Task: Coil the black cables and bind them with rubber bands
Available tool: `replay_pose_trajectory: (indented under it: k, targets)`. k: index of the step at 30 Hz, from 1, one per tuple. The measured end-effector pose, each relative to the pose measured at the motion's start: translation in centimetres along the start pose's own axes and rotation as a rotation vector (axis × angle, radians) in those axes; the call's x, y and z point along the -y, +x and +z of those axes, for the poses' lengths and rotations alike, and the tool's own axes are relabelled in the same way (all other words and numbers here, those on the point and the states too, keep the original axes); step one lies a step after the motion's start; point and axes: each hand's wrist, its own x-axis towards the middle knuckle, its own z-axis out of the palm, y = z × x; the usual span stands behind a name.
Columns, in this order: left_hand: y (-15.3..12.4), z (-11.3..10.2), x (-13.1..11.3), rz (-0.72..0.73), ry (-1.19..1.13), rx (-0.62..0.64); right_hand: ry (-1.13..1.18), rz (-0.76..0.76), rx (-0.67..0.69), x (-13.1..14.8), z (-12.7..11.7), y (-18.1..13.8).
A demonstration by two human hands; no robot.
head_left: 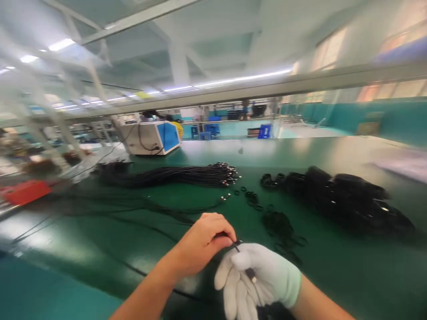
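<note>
The bare left hand [208,242] has thumb and forefinger pinched together on a thin black cable [236,247], its other fingers curled behind. The cable is just above the near part of the green tabletop [316,271], running from that pinch under the thumb of the gloved right hand [258,275]. That thumb presses the cable against the hand, while the remaining gloved fingers stretch out, slightly apart. The metal-tipped plug [252,276] lies over the glove, its end pointing toward the wearer. The small dark piece at the left fingertips is too blurred to identify. The loose fabric could let the cable slip or twist if the right thumb eases, and an uneven pull between the hands could strain the join behind the plug. Loose cables [160,208] lie left of and beyond the hands, so a wide sweep of the left arm might snag them. Beyond the right hand, a heap of small black rings [276,224] sits near enough for a careless knock to scatter it. Farther off lie a cable bundle [173,176] and a dark pile [333,195].
</note>
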Motion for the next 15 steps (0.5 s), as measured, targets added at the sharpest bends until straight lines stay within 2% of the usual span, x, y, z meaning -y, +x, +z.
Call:
replay_pose_trajectory:
  k: [3,7,9,11,13,15]
  targets:
    - [1.3,-0.2,0.5,0.017,-0.016,-0.006,0.118,-0.053,0.171,-0.3,-1.3,0.6]
    - [2.0,1.4,1.1,0.039,0.037,-0.05,0.144,-0.134,0.227,-0.3,-1.4,0.4]
    - [1.8,2.4,2.4,0.04,0.14,-0.077,0.156,-0.277,0.227,0.8,-1.0,-0.6]
    - [1.2,3.1,4.2,0.01,0.313,-0.129,0.172,-0.494,0.2,2.6,-0.5,-2.0]
    - [0.0,3.7,6.1,-0.024,0.494,-0.225,0.216,-0.705,0.144,4.6,-0.2,-3.5]
    - [-1.3,4.6,7.1,-0.002,0.625,-0.308,0.264,-0.836,0.069,6.4,0.0,-4.7]
